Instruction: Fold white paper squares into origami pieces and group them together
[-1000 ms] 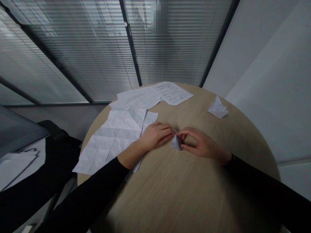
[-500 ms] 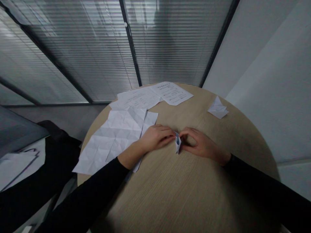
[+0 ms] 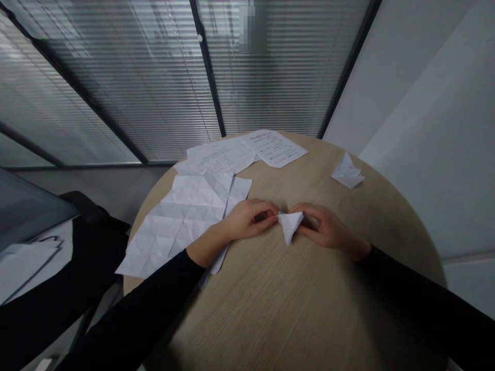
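Observation:
A small white folded paper piece (image 3: pixel 290 225), triangular with its point toward me, sits between both hands over the round wooden table (image 3: pixel 294 309). My left hand (image 3: pixel 249 219) pinches its left corner with curled fingers. My right hand (image 3: pixel 323 226) grips its right side, fingers closed around it. Both arms wear black sleeves.
A large creased white sheet (image 3: pixel 185 216) lies left of my left hand. Printed pages (image 3: pixel 270 147) rest at the table's far edge. Another folded paper piece (image 3: pixel 347 172) sits at the far right. Window blinds stand behind; a dark chair with papers (image 3: pixel 27 263) is at left.
The folded piece, held edge-on and narrow before, has been turned and spread so its flat triangular face shows. Both hands kept their hold and barely shifted.

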`<state>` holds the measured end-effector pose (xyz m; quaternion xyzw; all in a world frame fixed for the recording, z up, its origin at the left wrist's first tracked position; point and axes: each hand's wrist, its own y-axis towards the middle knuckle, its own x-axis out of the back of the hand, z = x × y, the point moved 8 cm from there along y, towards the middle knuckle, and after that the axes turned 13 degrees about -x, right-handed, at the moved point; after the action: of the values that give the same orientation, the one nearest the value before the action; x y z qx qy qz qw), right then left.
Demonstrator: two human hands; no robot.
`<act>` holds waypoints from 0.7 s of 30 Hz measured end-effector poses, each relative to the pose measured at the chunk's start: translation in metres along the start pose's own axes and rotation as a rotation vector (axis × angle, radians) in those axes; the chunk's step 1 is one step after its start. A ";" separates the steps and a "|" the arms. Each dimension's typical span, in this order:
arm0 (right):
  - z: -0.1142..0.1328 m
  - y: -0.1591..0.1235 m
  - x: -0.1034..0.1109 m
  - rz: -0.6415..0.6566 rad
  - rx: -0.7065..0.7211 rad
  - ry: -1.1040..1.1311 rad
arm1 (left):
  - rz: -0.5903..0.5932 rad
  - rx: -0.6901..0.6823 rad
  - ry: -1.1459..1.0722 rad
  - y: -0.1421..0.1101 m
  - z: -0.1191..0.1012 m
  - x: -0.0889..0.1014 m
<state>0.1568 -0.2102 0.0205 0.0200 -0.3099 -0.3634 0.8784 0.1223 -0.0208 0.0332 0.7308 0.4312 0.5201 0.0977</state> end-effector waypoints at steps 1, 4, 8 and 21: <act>-0.003 0.000 0.001 -0.013 -0.023 -0.015 | -0.002 0.007 -0.019 0.000 0.000 0.000; -0.004 0.000 0.002 -0.017 -0.041 -0.039 | 0.005 0.020 -0.067 0.001 -0.002 0.001; 0.005 0.001 -0.005 0.025 0.001 -0.027 | 0.024 0.024 -0.099 0.000 -0.003 -0.002; -0.001 0.004 0.003 -0.023 0.065 -0.140 | -0.009 0.032 -0.024 -0.001 0.002 -0.001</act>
<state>0.1618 -0.2093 0.0228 0.0267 -0.3819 -0.3636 0.8493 0.1233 -0.0203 0.0315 0.7364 0.4416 0.5039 0.0937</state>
